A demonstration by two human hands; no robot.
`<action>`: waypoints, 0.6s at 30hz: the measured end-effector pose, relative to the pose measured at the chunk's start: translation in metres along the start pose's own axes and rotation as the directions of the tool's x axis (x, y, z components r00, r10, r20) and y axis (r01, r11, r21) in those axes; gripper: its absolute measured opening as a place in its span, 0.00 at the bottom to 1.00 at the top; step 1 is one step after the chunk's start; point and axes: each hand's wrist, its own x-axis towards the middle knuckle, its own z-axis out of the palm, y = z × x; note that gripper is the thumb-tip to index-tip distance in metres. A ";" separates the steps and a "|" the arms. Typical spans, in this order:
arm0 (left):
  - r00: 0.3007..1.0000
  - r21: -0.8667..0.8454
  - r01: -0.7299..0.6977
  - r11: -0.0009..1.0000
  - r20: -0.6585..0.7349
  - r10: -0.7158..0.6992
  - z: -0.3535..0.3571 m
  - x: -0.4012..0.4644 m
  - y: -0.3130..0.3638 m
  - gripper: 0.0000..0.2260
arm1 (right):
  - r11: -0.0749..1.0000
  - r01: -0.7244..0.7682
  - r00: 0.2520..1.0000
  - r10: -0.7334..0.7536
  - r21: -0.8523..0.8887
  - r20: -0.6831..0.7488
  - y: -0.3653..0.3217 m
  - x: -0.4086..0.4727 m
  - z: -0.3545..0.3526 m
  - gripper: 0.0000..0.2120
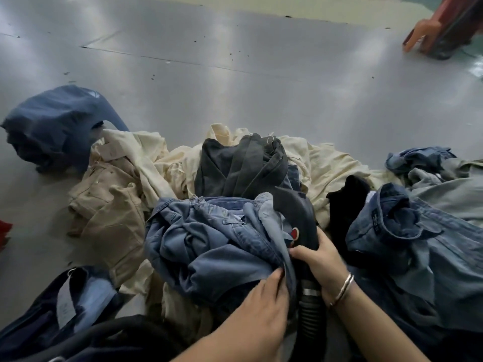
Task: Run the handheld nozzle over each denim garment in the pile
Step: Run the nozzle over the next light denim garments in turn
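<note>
My right hand (pixel 317 259) grips the nozzle (pixel 298 220) on blue denim (pixel 209 239), left fingers (pixel 274 276) flat; heaps at 3 and 9 o'clock look untouched

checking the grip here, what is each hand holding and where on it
The right hand grips the dark nozzle at its neck, just above the ribbed hose. The left hand rests on the blue denim garment, fingertips at a fold beside the nozzle.
</note>
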 end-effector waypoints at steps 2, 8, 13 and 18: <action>0.999 -0.072 -0.044 0.996 0.014 0.045 0.003 -0.001 -0.006 0.27 | 0.999 -0.021 1.000 0.021 0.026 -0.011 -0.001 0.003 -0.002 0.20; 0.993 -0.175 -0.064 0.982 0.089 0.080 0.006 0.007 -0.016 0.34 | 0.980 0.108 0.994 -0.111 -0.166 -0.011 0.001 -0.007 0.005 0.28; 0.995 -0.222 -0.034 0.974 0.088 0.055 0.005 0.004 -0.014 0.37 | 0.971 0.118 0.993 -0.121 -0.210 -0.001 -0.009 -0.006 0.004 0.24; 0.960 -0.226 0.217 0.950 -0.125 -0.249 -0.013 0.012 -0.054 0.29 | 0.991 0.131 0.981 -0.134 -0.031 -0.138 -0.048 -0.002 -0.024 0.19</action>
